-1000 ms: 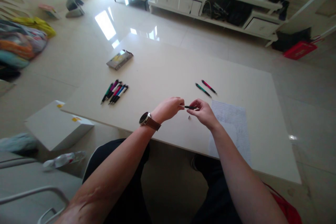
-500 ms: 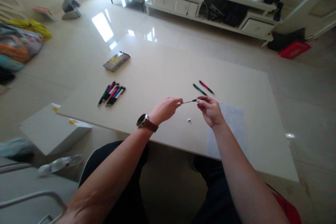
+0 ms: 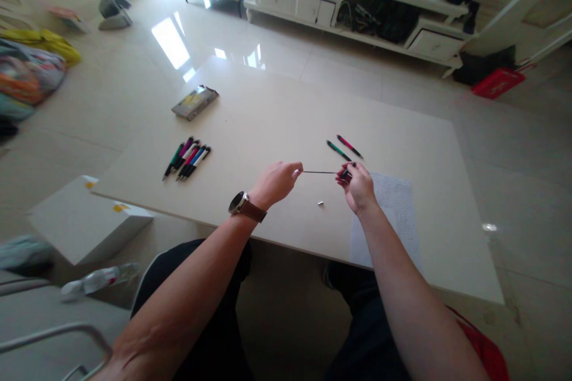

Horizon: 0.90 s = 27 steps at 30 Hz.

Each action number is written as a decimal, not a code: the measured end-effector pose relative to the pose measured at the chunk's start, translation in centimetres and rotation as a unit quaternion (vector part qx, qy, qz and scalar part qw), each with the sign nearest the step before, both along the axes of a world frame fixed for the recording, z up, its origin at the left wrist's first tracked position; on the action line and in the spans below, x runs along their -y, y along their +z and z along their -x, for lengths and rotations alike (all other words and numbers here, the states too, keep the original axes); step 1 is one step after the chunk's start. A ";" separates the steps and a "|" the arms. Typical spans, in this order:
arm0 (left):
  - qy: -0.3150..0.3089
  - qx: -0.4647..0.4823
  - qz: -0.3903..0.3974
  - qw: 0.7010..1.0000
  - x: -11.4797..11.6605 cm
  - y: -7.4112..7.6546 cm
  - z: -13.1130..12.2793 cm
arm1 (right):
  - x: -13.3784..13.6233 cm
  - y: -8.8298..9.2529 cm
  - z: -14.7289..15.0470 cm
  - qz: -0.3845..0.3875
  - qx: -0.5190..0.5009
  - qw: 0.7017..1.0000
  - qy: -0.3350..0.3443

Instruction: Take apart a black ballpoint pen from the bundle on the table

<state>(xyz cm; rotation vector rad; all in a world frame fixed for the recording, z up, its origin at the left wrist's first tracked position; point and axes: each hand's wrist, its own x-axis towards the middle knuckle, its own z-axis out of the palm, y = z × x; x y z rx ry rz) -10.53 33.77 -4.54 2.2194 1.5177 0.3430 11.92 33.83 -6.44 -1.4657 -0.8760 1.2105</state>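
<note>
My left hand [image 3: 277, 182], with a watch [image 3: 238, 202] on its wrist, pinches one end of a thin dark pen refill [image 3: 319, 172]. The refill runs level to my right hand [image 3: 361, 191], whose fingers are closed around a dark pen barrel [image 3: 344, 173]. Most of the barrel is hidden by the fingers. On the table below, between the hands, lies a small silver pen tip [image 3: 320, 203]. A green pen [image 3: 338, 150] and a red pen [image 3: 350, 146] lie just beyond my right hand. Under my right forearm is a sheet of paper [image 3: 395, 196] with fine print or writing.
Several coloured pens [image 3: 186, 159] lie side by side on the left of the white table [image 3: 268, 113]. Behind them is a flat grey box [image 3: 195, 102]. A white box [image 3: 89, 217] and a plastic bottle [image 3: 100, 280] are beyond the table's left front edge.
My hands have moved slightly apart, and a longer stretch of the refill shows between them. The barrel has turned in my right hand. The whole view has shifted a little.
</note>
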 end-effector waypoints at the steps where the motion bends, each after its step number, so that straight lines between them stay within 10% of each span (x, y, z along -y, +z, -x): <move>1: 0.001 0.000 0.002 1.000 0.0 0.0 0.0 | 0.1 0.0 0.2 0.002 0.011 1.000 0.008; 7: 0.000 -0.006 0.000 1.000 0.0 0.3 0.0 | 0.6 0.1 1.2 0.025 0.040 0.993 0.110; 12: 0.031 -0.040 0.004 0.999 -0.1 0.1 0.4 | 0.1 -0.5 -0.2 -0.004 0.150 0.987 0.060; 20: 0.039 -0.078 0.025 0.996 0.0 -0.1 0.6 | 1.0 -1.7 0.3 0.098 0.420 0.886 0.171; 27: 0.027 -0.088 0.031 0.995 0.2 0.1 0.7 | 0.6 -1.2 0.5 -0.015 0.371 0.926 0.072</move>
